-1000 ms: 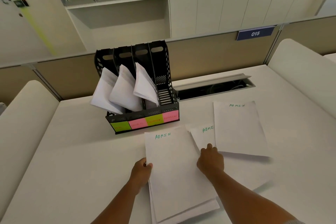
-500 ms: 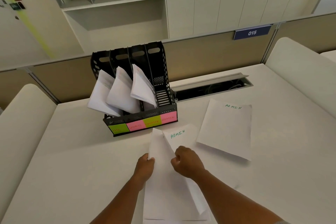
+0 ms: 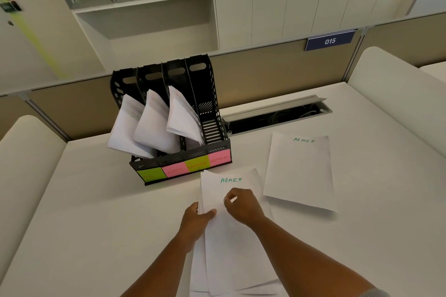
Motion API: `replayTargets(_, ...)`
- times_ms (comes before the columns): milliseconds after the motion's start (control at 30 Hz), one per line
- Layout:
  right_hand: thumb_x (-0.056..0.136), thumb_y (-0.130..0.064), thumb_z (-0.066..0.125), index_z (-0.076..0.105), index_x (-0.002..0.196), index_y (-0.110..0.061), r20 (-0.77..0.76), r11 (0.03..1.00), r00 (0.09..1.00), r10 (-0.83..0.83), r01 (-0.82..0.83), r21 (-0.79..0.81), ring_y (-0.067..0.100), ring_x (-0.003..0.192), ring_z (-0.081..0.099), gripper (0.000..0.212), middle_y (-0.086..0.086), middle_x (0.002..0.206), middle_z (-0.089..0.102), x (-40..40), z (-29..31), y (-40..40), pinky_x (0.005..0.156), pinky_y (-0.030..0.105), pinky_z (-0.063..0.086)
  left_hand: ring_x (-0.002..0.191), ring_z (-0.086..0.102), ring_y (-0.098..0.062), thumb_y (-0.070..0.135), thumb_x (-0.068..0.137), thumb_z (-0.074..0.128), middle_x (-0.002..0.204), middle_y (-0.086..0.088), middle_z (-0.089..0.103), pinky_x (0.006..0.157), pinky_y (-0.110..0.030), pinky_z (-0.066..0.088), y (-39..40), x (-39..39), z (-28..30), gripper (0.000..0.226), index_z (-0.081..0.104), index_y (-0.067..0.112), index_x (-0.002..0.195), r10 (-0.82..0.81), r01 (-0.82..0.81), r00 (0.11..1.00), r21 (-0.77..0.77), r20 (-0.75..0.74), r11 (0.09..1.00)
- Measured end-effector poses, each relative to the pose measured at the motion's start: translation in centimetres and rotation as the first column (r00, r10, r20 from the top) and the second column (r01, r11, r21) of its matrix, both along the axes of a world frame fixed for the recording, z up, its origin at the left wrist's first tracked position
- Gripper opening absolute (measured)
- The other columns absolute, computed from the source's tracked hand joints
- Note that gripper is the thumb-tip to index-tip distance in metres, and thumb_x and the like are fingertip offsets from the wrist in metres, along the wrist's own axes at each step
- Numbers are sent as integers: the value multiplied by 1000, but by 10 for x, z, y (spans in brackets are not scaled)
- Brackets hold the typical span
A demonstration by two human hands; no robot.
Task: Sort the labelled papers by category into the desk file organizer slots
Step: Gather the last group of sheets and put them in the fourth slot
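Lower centre of the frame: a stack of white paper sheets with "ADMIN" in green handwriting at the top [image 3: 231, 236] lies on the white desk surface [image 3: 84, 212], its far edge just short of the organizer. Left hand [image 3: 196, 219] grips the stack's left edge — thumb on top of the sheets, fingers curled underneath. Right hand [image 3: 243, 207] rests on the top sheet just below the lettering, fingers bent inward and apparently pinching the paper; the exact hold cannot be made out. To the right, mid-frame, a single white sheet also marked "ADMIN" in green [image 3: 300, 171] lies flat on the desk, apart from the stack. Centre-left: a black plastic four-slot desk file organizer [image 3: 207, 94] — the three left slots each hold leaning white sheets, the rightmost slot shows bare ribbed floor. Along its front edge sit four sticky labels, green, pink, green, pink; the rightmost pink label [image 3: 219, 157] reads "ADMIN", the one beside it "FINANCE", the other two illegible. Behind, right of centre, an open cable trough [image 3: 277, 116] in the desk. Upper right, a blue "015" sign [image 3: 329, 41] on the beige partition.
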State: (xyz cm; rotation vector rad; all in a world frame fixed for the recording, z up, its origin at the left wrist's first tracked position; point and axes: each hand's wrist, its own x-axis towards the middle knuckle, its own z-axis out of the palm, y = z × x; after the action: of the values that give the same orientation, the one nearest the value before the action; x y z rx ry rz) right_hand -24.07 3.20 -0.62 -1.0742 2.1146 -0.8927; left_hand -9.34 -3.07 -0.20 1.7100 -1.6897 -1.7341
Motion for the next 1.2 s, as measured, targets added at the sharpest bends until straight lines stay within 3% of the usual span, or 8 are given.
replayTargets(100, 83, -18, 58, 61, 108, -19, -302, 993, 950, -81, 105, 63, 18, 106, 54, 25, -1, 115, 58, -16, 4, 4, 89, 32, 47, 102, 65, -30, 23, 88, 70, 116, -11, 67, 92, -46, 55, -4, -1, -3, 39, 57, 11, 123, 6, -5, 1000, -23, 28, 1000)
replayTargets(233, 77, -16, 61, 48, 125, -17, -575, 929, 816, 58, 167, 332, 30, 120, 37, 50, 8, 130, 41, -38, 3, 14, 94, 41, 37, 97, 68, -29, 17, 88, 69, 108, -10, 70, 88, -44, 57, -8, -2, -5, 32, 61, 10, 118, 18, -18, 1000, -19, 15, 1000)
replayTargets(367, 81, -14, 58, 49, 124, -15, -599, 858, 799, 62, 264, 442, 32, 123, 36, 43, 9, 128, 43, -53, -4, 23, 99, 43, 34, 97, 67, -28, 16, 89, 67, 109, -9, 69, 89, -42, 56, -9, -5, -7, 29, 61, 10, 118, 18, -17, 1000, -26, 15, 1000)
replayTargets(500, 87, -7, 51, 57, 113, -11, -581, 856, 814, 23, 283, 432, 24, 106, 51, 27, 7, 117, 51, -65, -5, 29, 87, 32, 45, 99, 67, -28, 16, 90, 66, 110, -9, 69, 87, -39, 56, -11, -5, -10, 30, 61, 10, 119, 21, -20, 999, -27, 24, 999)
replayTargets(800, 84, -6, 45, 51, 97, -11, -499, 959, 861, -99, 216, 183, 26, 79, 63, 15, 4, 91, 59, -57, -1, 22, 61, 31, 40, 103, 64, -30, 16, 92, 63, 112, -11, 67, 90, -41, 54, -13, -6, -12, 30, 59, 9, 121, 24, -23, 999, -34, 42, 999)
replayTargets(933, 95, -18, 38, 47, 95, -14, -459, 997, 888, -33, 60, 45, 30, 78, 62, 10, 6, 85, 62, -44, -9, 20, 61, 31, 34, 102, 65, -30, 15, 92, 62, 111, -11, 68, 91, -41, 54, -15, -4, -11, 29, 60, 9, 121, 32, -31, 999, -32, 39, 999)
replayTargets(1067, 96, -33, 36, 47, 94, -17, -396, 987, 907, 142, -158, -9, 31, 77, 60, 19, 7, 86, 65, -27, -5, 24, 64, 36, 45, 98, 66, -29, 17, 94, 58, 106, -11, 69, 88, -41, 55, -17, -1, -13, 27, 61, 8, 120, 64, -63, 997, -24, 43, 998)
replayTargets(1200, 96, -36, 36, 52, 101, -16, -420, 920, 833, 360, -391, 14, 27, 83, 60, 26, 7, 94, 66, -5, -1, 27, 75, 38, 50, 95, 65, -27, 21, 98, 51, 104, -11, 68, 79, -35, 55, -16, 0, -13, 28, 60, 10, 122, 84, -84, 995, -9, 44, 996)
